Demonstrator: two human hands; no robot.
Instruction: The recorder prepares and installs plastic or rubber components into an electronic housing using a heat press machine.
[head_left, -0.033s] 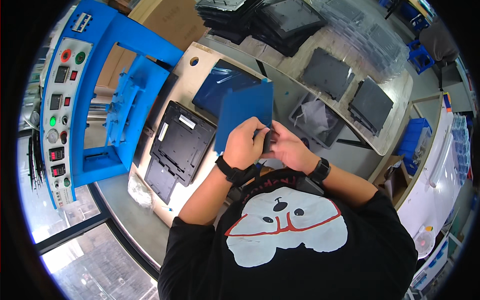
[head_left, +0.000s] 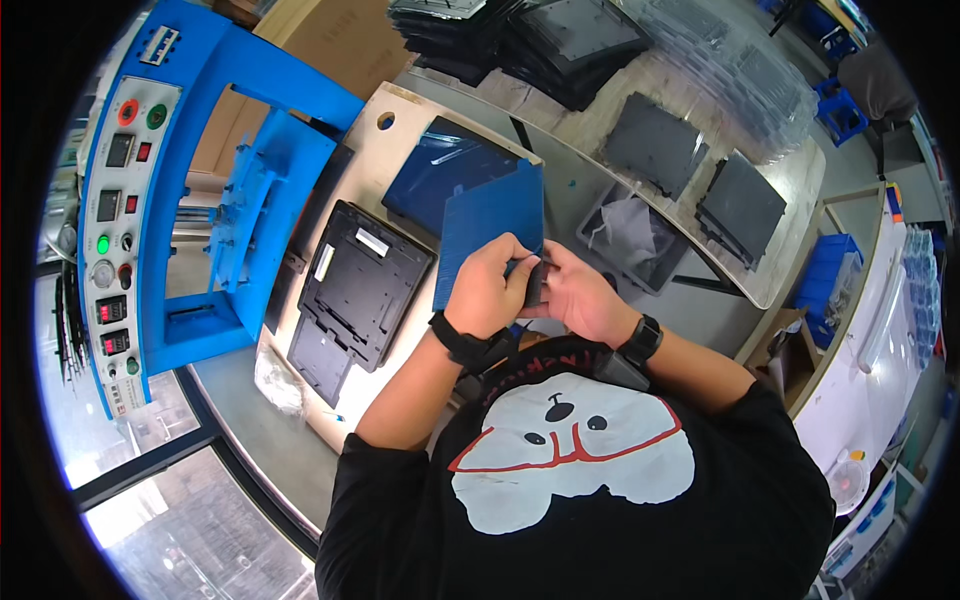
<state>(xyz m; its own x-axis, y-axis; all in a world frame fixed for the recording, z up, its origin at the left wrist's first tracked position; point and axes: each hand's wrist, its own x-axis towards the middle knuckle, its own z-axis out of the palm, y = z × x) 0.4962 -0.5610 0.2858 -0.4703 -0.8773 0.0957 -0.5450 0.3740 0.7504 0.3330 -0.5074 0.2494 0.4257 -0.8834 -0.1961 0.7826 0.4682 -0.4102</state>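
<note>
A flat panel covered in blue film (head_left: 497, 208) is tilted up in front of me, held near its lower right edge. My left hand (head_left: 490, 283) is closed on it, with thumb and fingers pinching the edge. Beside it, my right hand (head_left: 585, 293) has its fingers curled against the same edge, close to the left fingertips. What lies between the fingertips is partly hidden. Behind the panel, a second blue-filmed panel (head_left: 425, 170) lies on the wooden board. Left of my left hand lies a black plastic tray-like housing (head_left: 365, 285) with two white strips on it, overlapping a thinner black plate (head_left: 318, 360).
A blue press machine (head_left: 240, 210) with a control panel stands at the left. A grey bin (head_left: 640, 240) holding a white bag is right of the board (head_left: 315, 415). Stacked black parts (head_left: 570, 45) and loose dark plates (head_left: 655, 145) cover the far table. A crumpled plastic bag (head_left: 279, 382) lies near the board.
The blue-filmed panel has turned slightly in my hands, showing more of its face. Both hands stay in nearly the same place.
</note>
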